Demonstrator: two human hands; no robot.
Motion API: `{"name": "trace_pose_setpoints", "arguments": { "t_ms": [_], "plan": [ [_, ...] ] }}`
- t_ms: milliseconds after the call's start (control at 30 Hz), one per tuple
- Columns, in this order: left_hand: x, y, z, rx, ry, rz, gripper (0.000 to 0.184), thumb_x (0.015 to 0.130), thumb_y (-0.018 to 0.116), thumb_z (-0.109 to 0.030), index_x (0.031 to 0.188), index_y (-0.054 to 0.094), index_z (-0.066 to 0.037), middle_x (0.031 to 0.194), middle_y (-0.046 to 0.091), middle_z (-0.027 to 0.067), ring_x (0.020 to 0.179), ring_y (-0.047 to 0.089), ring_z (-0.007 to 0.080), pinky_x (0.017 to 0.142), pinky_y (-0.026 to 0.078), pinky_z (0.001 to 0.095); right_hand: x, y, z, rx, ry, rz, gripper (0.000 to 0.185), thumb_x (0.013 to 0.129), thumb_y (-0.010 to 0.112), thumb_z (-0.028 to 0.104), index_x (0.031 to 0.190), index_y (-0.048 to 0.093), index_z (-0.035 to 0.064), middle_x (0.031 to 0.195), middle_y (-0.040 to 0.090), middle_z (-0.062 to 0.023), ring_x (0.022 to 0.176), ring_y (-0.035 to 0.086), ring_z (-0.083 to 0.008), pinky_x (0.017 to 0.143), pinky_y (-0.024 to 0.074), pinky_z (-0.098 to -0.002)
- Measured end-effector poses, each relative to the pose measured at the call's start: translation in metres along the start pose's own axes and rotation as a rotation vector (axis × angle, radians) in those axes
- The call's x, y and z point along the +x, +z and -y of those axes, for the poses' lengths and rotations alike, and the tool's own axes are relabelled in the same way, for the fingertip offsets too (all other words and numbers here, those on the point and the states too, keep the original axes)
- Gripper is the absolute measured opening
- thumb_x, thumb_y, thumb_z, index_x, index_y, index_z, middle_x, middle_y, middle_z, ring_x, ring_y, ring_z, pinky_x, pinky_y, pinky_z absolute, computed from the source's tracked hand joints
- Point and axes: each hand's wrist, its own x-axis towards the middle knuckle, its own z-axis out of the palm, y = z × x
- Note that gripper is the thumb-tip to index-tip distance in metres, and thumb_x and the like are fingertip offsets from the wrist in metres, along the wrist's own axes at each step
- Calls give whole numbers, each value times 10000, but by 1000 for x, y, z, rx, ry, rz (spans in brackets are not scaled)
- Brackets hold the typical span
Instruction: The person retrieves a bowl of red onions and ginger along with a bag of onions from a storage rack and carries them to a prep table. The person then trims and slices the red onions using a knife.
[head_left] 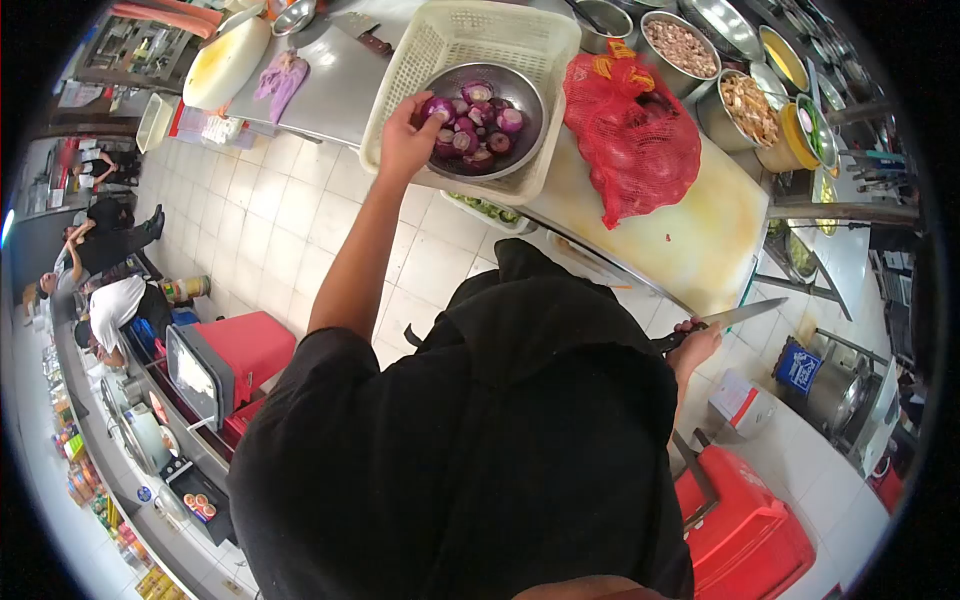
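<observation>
My left hand (pixel 408 138) reaches over the rim of a metal bowl (pixel 536 128), its fingers and thumb closed on a red onion (pixel 437 110). Several more peeled red onions (pixel 480 125) lie in the bowl. Under it is a cream plastic basket (pixel 400 62) with perforated walls. Off to the right, past the edge of the cutting board (pixel 660 250), my right hand (pixel 697 347) grips a knife (pixel 745 312) by its dark handle, with the blade pointing right. Something small and purplish shows by the right fingers; I cannot make out what it is.
A red mesh sack (pixel 635 140) lies on the cutting board. Metal pots of chopped food (pixel 680 45) stand at the back right. A second knife (pixel 375 44) rests on the steel table (pixel 325 85). Red coolers (pixel 745 530) stand on the floor; other people (pixel 125 310) are at left.
</observation>
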Motion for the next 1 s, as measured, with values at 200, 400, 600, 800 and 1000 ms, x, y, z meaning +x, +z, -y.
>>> {"name": "trace_pose_setpoints", "arguments": {
  "t_ms": [200,400,600,800,1000],
  "plan": [
    [21,7,-5,-14,-79,92,358,864,703,-83,1200,627,13,913,698,87,804,649,139,731,522,274,12,-2,-10,-103,-53,77,276,1044,413,332,1029,400,57,726,531,-73,469,477,-139,406,436,-268],
    [69,28,13,87,25,93,376,861,708,-157,1209,646,-31,930,712,115,816,663,191,760,524,306,16,8,-30,-203,-132,100,309,1042,443,333,1050,405,26,712,529,-78,452,473,-129,390,416,-267],
    [103,38,16,144,89,189,417,844,729,-180,1232,640,-55,978,714,117,832,658,201,788,530,324,19,9,-41,-342,-222,132,281,1036,470,309,1070,406,38,674,517,-53,459,457,-107,394,380,-256],
    [97,55,42,229,136,298,472,838,722,-159,1287,602,-77,1078,691,119,870,658,235,820,532,349,32,3,-51,-377,-264,131,284,1032,484,314,1076,405,46,658,506,-32,471,447,-86,398,349,-244],
    [77,61,46,302,237,304,451,817,711,-138,1251,613,-59,1084,670,155,923,660,295,843,531,383,28,4,-44,-419,-279,115,262,1035,477,288,1071,404,39,673,503,-24,492,449,-81,403,360,-245]
  ]
}}
